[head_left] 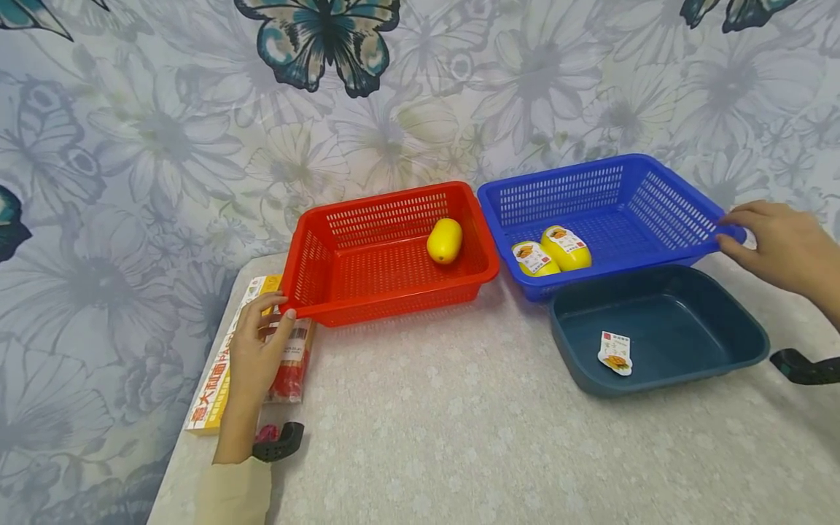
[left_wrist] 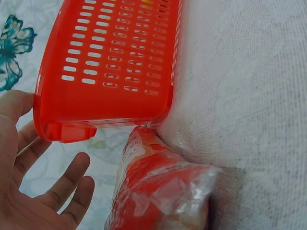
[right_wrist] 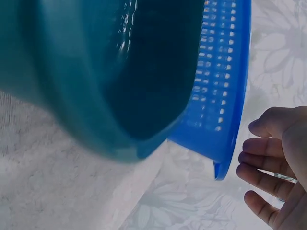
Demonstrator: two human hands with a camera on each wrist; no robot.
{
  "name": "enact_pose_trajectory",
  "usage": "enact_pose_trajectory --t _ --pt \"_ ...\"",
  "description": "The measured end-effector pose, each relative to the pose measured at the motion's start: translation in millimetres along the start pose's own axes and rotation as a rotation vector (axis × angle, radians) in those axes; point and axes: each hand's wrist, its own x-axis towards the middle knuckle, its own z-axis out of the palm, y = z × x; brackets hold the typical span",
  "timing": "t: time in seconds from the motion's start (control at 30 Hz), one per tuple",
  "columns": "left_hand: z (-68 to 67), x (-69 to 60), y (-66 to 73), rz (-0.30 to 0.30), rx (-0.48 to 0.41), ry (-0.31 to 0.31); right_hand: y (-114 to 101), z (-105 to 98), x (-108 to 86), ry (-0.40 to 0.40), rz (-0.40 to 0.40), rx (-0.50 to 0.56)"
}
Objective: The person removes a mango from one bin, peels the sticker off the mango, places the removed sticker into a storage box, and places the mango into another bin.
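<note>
Nearest to me, at the near left edge, is my pale left sleeve (head_left: 234, 490), with a dark wrist device (head_left: 278, 442) just beyond it. My left hand (head_left: 256, 350) pinches the near left corner of the red basket (head_left: 394, 308) between thumb and forefinger, my other fingers spread apart. The red basket stands on the far left part of the worktop (head_left: 420, 445), with one yellow fruit (head_left: 445, 244) lying towards its right end.

Just to its right is the blue basket (head_left: 610, 230), holding two labelled yellow fruits (head_left: 580, 259) side by side in its near left part. My right hand (head_left: 787, 244) is at its right corner, fingers loosely bent and holding nothing; my right wrist view shows a gap between my fingers and the rim.

On the near side of the blue basket sits a dark teal tub (head_left: 689, 332) with a loose white label (head_left: 615, 354) inside. A second wrist device (head_left: 803, 367) shows to its right.

Under and beside my left arm lie a yellow pasta box (head_left: 213, 386) and, to its right, a red packet (head_left: 287, 379) in clear plastic. On the far side rises a flowered wall (head_left: 164, 146) with teal butterflies (head_left: 328, 47).
</note>
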Motion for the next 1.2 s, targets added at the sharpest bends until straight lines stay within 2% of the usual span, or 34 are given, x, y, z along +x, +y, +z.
enact_pose_trajectory --t 0.17,0.47,0.8,1.0,1.2 --pt "0.3 -0.6 -0.5 -0.006 0.007 -0.001 5.6 3.5 -1.7 -0.019 0.056 -0.001" --pt "1.1 -0.2 -3.2 -0.008 0.015 -0.003 11.1 8.1 -4.3 -0.05 0.106 0.027" --pt "-2.5 3.7 -0.3 0.005 0.044 -0.015 12.8 12.5 -14.3 -0.064 0.231 0.134" --pt "-6.2 4.9 10.8 0.042 0.117 -0.034 11.3 14.3 -17.9 -0.06 0.259 0.149" --pt "0.7 2.4 40.9 0.094 0.132 -0.027 7.9 13.0 -16.8 -0.029 0.228 0.137"
